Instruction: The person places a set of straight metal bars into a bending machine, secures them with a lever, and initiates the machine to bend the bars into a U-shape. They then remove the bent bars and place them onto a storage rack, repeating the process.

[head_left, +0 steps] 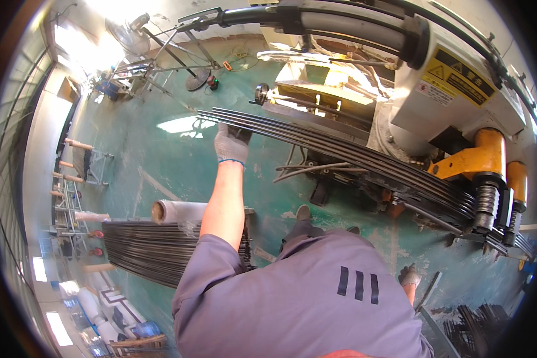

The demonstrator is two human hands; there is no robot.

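Note:
My left hand (231,145), in a light grey work glove with a blue cuff edge, grips the near-left end of a bundle of long dark metal bars (316,142). Its palm is under and against them, and the fingers are partly hidden behind. The bars slant down to the right and pass beneath an orange clamp arm (474,156) with a coil spring (487,203) on the machine. Low on the right, beside my body, is my gloved right hand (409,276). It is apart from the bars, and its fingers are too small and blurred to read.
A stack of dark bars (152,250) lies left of me, with a roll of clear film (182,212) on top. The white machine body (441,95) stands ahead right. More dark pieces (474,331) lie low right. A floor fan (128,36) stands far left.

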